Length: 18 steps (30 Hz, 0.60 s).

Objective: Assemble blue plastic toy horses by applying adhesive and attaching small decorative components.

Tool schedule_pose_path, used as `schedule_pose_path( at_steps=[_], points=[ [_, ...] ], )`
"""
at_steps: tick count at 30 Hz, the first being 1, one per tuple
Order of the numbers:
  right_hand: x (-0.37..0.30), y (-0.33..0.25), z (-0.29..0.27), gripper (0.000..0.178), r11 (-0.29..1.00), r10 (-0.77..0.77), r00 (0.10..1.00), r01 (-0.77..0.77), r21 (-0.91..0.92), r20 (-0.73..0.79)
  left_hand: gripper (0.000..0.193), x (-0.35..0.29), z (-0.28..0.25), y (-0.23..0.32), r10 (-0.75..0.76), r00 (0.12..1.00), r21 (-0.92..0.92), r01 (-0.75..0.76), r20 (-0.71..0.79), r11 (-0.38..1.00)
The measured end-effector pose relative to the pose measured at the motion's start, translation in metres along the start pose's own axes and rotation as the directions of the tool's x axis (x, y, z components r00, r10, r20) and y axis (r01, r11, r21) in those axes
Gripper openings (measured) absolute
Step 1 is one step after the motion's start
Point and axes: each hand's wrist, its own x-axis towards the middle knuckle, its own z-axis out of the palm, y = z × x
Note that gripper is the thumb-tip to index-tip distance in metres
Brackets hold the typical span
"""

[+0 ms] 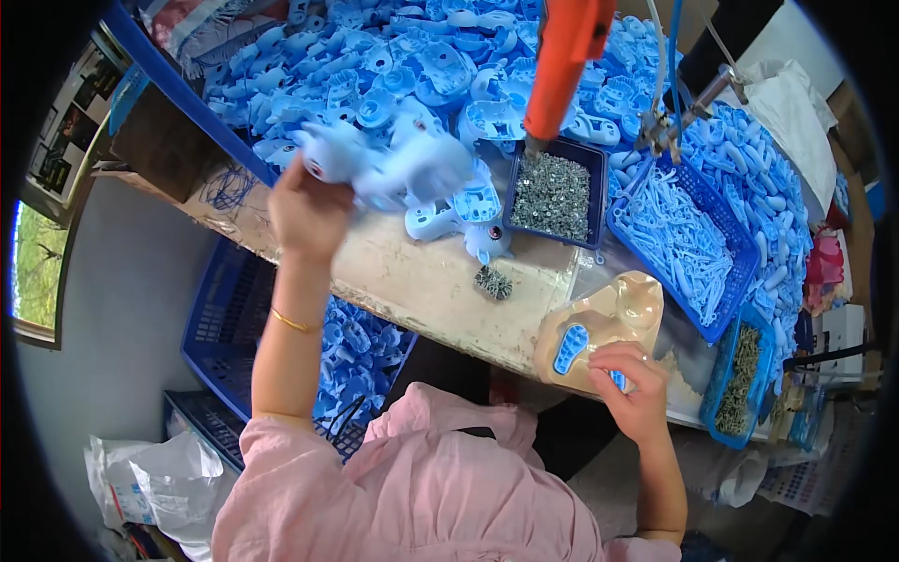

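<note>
Left hand had a grip on a pale-blue toy figure, kinda blurry, up over the worktop toward its left end. Right hand was curled over the tan molded block by the near edge, fingers at a small blue piece; honestly couldn't tell if they'd pinched it.

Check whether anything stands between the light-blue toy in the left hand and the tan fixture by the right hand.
Yes, low down: light-blue parts and a small screw heap lie on the table between the toy and the tan fixture. The toy looks raised, so they may not block it.
</note>
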Motion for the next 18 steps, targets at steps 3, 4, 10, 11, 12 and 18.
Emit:
schedule_pose_path(
  at_steps=[3,4,10,11,12,18],
  points=[
    [0.010,-0.017,0.022,0.041,0.979,0.148,0.980,-0.164,0.124,0.132,0.035,-0.044,0.033,-0.063,-0.232,0.956,-0.188,0.265,0.180,0.946],
    [0.014,-0.020,0.042,0.048,0.947,0.108,0.994,-0.100,0.305,-0.007,0.036,-0.058,0.033,-0.090,-0.279,0.944,-0.195,0.312,0.178,0.930],
    [-0.016,0.002,0.036,0.063,0.963,-0.044,0.971,0.103,0.248,-0.235,0.048,-0.106,0.093,-0.160,-0.571,0.781,-0.022,0.594,0.252,0.804],
    [-0.023,0.005,0.023,0.066,0.970,-0.064,0.969,0.116,0.214,-0.239,0.050,-0.107,0.092,-0.165,-0.552,0.760,0.016,0.583,0.342,0.813],
    [-0.031,0.010,0.006,0.060,0.992,-0.124,0.954,0.128,-0.006,-0.271,0.047,-0.107,0.090,-0.167,-0.540,0.774,0.255,0.478,0.329,0.840],
    [-0.005,-0.008,-0.018,0.038,0.831,-0.297,0.943,0.178,-0.527,-0.149,0.081,-0.115,0.074,-0.165,-0.418,0.725,0.822,-0.370,0.547,0.433]
  ],
)
